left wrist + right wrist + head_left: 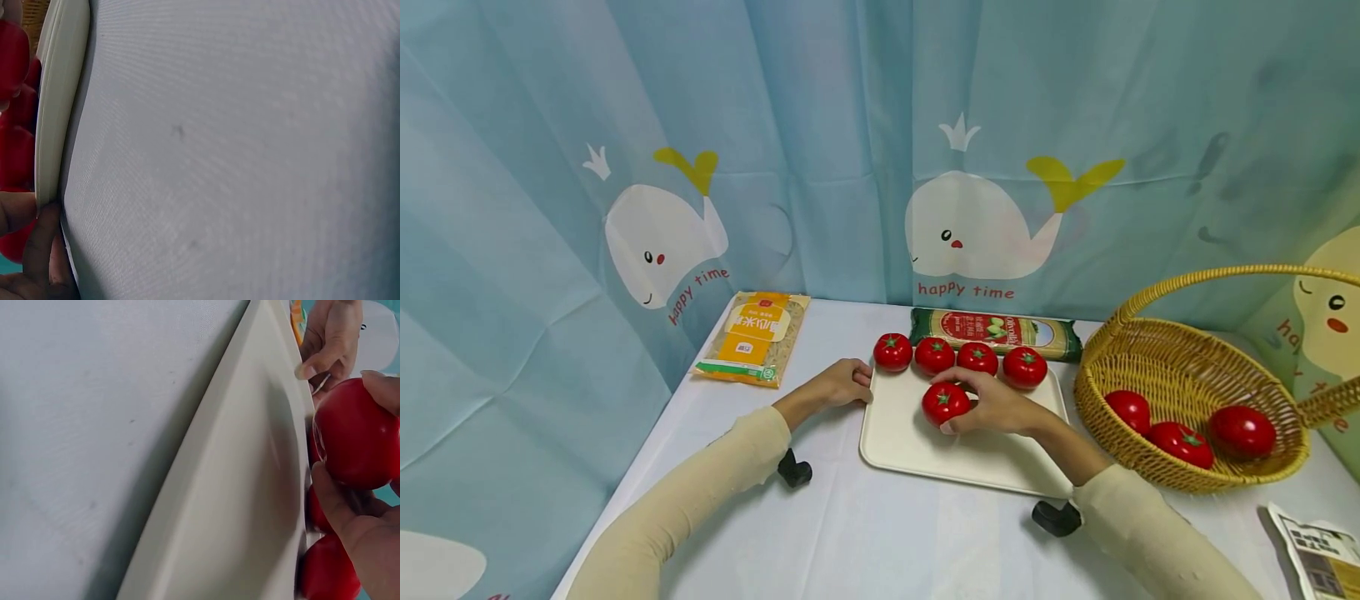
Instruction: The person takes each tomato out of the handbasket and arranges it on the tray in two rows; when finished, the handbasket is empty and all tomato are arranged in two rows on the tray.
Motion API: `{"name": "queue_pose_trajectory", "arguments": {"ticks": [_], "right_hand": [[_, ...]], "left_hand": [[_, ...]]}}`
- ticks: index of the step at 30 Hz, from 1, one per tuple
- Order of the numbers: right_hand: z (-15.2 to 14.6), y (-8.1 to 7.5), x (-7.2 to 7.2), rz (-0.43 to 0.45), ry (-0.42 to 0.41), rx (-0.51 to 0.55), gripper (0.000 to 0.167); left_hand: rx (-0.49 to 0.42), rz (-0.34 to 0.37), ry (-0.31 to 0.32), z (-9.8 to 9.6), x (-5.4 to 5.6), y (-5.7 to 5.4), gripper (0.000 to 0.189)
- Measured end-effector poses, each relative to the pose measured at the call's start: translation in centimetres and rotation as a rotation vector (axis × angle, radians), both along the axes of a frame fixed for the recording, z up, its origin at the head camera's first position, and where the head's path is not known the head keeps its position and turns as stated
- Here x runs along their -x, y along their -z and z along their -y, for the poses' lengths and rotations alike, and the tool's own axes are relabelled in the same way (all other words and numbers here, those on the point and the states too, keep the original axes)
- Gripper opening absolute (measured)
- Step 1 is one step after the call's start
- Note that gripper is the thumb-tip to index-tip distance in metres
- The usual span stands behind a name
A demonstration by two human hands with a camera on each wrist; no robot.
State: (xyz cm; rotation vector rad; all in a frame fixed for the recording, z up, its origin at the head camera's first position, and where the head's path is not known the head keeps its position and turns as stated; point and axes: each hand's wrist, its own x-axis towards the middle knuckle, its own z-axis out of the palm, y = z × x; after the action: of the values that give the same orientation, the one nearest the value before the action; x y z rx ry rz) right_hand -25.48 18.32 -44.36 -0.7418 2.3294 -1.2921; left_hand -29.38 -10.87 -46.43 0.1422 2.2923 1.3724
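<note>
A red tomato [943, 403] with a green stem mark is held in my right hand [994, 406], above the cream tray [910, 454]. In the right wrist view, thumb and fingers curl round that tomato [357, 434]. My left hand [842, 382] pinches the tray's left rim; the left wrist view shows its thumb and fingers on either side of the tray's edge [59, 119]. Several more tomatoes [977, 358] stand in a row along the far side of the tray. Whether the held tomato touches the tray I cannot tell.
To the right stands a wicker basket [1097, 421] with a tall handle and 3 tomatoes [1180, 444] inside. A green noodle packet [1045, 336] lies behind the tray, a yellow packet [756, 337] at the back left. Another packet [1322, 550] is at the right front.
</note>
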Motion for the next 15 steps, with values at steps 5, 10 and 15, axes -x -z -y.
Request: {"name": "queue_pose_trajectory", "arguments": {"ticks": [5, 10, 15], "right_hand": [[0.7, -0.2, 0.3, 0.002, 0.018, 0.014, 0.067], [1.5, -0.3, 0.4, 0.001, 0.028, 0.012, 0.068], [2.5, -0.1, 0.6, -0.028, 0.042, -0.023, 0.069]], "left_hand": [[0.002, 0.003, -0.005, 0.0, 0.0, -0.1, 0.043], [-0.017, 0.006, -0.009, -0.1, -0.1, 0.0, 0.044], [-0.032, 0.014, -0.007, -0.1, -0.2, -0.1, 0.045]]}}
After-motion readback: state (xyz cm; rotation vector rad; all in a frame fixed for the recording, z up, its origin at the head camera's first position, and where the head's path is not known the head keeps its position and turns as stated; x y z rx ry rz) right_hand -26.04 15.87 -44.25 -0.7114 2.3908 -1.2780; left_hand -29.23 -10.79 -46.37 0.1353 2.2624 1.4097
